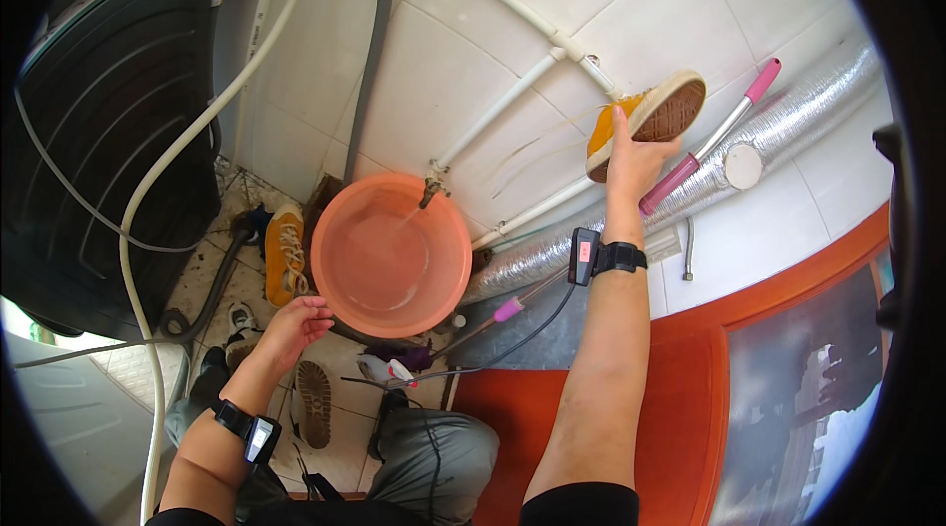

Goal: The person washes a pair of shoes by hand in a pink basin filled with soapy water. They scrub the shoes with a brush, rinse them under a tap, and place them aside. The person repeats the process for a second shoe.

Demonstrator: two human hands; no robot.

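Observation:
My right hand [637, 162] grips a yellow canvas shoe [650, 123] with a brown rubber sole, held up near the tiled wall; its pale laces dangle to the left. My left hand [299, 326] holds nothing, its fingers partly bent, just left of the lower rim of an orange plastic basin [319, 267]. Water runs from a metal tap [431, 190] on the wall into the basin. A second yellow shoe [284, 253] with white laces lies on the floor left of the basin, above my left hand.
A black ribbed tub [111, 142] stands at left, crossed by a cream hose [181, 145]. Foil-wrapped duct [783, 134] and a pink-handled pole [720, 134] run along the wall. An upturned shoe [313, 404] lies near my legs. A cable hangs from my right wrist device.

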